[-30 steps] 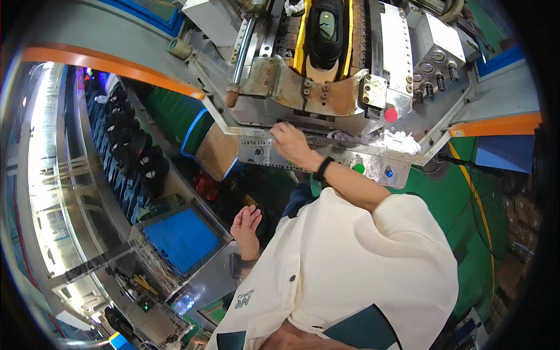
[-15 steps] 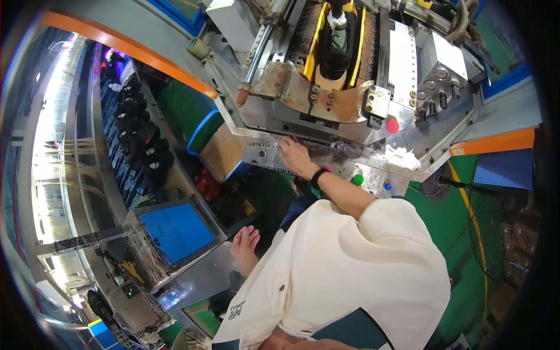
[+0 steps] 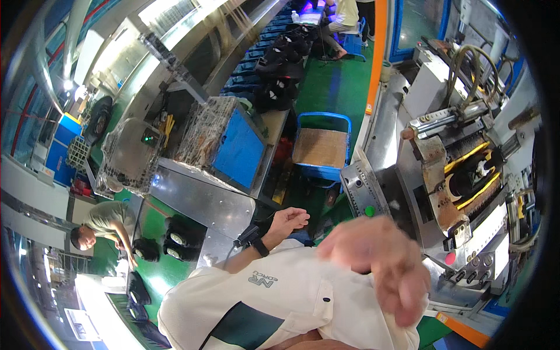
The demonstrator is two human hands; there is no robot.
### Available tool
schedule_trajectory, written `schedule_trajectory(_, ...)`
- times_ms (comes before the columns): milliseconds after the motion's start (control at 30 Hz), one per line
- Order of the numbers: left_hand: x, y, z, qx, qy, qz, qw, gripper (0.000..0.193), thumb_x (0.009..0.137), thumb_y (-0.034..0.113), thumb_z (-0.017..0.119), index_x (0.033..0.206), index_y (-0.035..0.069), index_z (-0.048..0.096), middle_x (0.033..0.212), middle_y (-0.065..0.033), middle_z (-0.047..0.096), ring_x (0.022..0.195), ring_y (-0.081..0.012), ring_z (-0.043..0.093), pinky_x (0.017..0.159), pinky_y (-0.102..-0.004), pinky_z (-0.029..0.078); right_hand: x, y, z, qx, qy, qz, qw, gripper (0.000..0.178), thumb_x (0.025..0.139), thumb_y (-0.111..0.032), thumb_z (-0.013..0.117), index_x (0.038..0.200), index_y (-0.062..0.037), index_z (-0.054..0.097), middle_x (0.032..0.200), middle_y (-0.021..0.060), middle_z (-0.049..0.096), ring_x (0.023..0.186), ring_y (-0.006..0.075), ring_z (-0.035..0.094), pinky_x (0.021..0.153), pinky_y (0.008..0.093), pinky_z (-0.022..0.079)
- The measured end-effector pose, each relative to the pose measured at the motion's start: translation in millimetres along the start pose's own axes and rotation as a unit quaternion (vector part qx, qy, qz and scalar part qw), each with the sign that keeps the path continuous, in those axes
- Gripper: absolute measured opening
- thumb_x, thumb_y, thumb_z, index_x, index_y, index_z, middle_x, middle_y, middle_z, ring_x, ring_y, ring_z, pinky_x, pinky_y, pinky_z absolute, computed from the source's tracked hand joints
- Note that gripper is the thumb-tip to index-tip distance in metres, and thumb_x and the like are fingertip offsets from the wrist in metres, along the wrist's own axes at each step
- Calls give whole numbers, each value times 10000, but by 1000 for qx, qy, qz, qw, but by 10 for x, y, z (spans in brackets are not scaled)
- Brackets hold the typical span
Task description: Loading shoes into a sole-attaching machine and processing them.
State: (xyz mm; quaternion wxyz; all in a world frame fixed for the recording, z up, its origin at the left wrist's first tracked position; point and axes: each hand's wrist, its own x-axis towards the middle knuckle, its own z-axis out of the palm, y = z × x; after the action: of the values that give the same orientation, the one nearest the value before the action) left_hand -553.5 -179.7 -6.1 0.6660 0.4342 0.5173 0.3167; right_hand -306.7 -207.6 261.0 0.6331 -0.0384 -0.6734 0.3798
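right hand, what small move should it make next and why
Probably lower the right hand beside the left hand: the right hangs blurred in mid-air, no object shows in either, and neither is at the dark shoe in the machine.

I get only a blur for the bare right hand (image 3: 382,259) and can't tell whether its fingers hold anything. It covers the near end of the silver metal button panel (image 3: 363,184). My view's top edge cuts off a seated person in a pale yellow shirt (image 3: 346,14).
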Motion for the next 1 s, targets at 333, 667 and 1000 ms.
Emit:
schedule_trajectory(333,-155,591,-1059,-68,67,133,986,267,972,131,679,1173,-43,660,1128,-153,713,1003,-215,702,909,-335,560,1053,948,1761,341,-11,-345,874,873,1028,-619,310,1226,176,614,1249,482,506,965,479,664,711,455,604)
schedule_trajectory(667,318,600,-1073,-150,-153,-17,977,313,1030,246,576,1235,20,645,1224,-97,675,1152,-157,623,1000,-345,502,14,1747,1073,-170,-11,196,966,392,989,-317,597,1237,-16,642,1208,158,677,1043,334,652,909,426,513)
schedule_trajectory(1000,249,480,665,-216,-516,-203,804,476,1081,470,382,1350,114,546,1367,13,565,1307,-143,493,1101,-374,387,-1552,1117,416,-718,270,109,632,166,816,-146,597,912,-69,709,785,101,683,706,308,656,668,406,517)
